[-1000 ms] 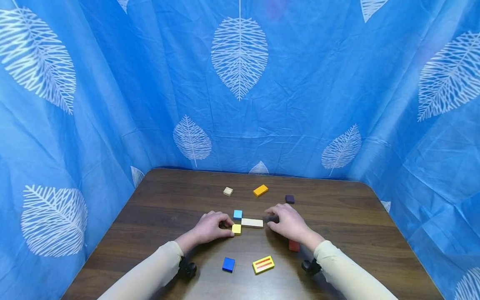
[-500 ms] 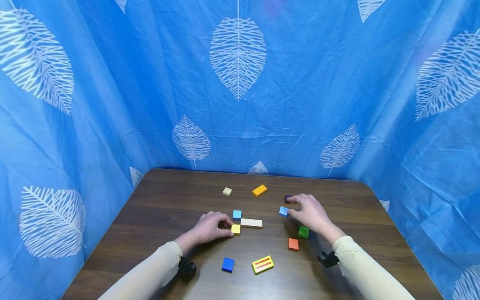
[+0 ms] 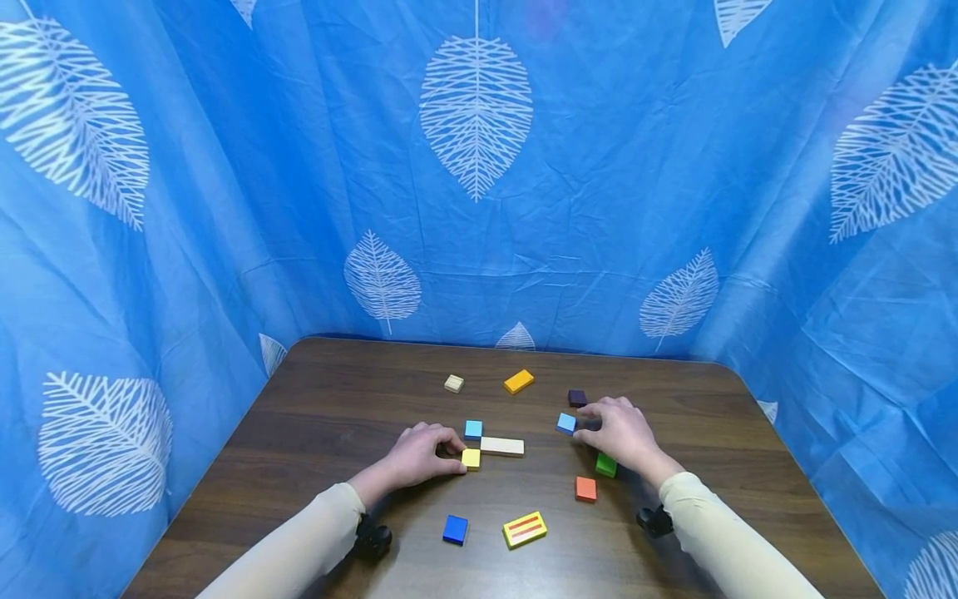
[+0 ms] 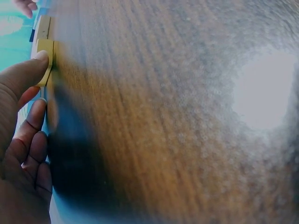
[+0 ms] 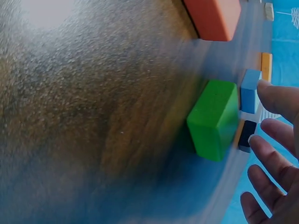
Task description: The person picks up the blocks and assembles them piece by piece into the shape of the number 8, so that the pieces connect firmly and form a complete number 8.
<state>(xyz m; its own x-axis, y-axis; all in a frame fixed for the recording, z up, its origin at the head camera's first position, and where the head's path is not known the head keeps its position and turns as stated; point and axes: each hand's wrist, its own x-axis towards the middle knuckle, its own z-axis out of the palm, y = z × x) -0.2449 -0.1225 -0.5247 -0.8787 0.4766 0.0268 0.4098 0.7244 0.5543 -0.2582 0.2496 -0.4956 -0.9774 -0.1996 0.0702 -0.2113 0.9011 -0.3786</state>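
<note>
Left hand [image 3: 417, 456] pinching yellow block [image 3: 471, 459] beside pale wooden bar [image 3: 502, 447]; right hand [image 3: 619, 433] hovering unclenched, fingers relaxed, just beside light-blue block [image 3: 566, 423].

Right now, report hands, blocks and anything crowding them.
Left hand pinches yellow block. Right hand beside blue block, contact unclear. Dark block close by, on its far side.

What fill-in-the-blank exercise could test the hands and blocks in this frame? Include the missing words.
The small block pinched by the left hand is ____.
At the thumb of the right hand lies a turned block coloured ____.
The striped block has stripes coloured ____.
In the head view, the far pale block lies to the ____ of the amber block.
Missing words: yellow; blue; red; left.
</note>
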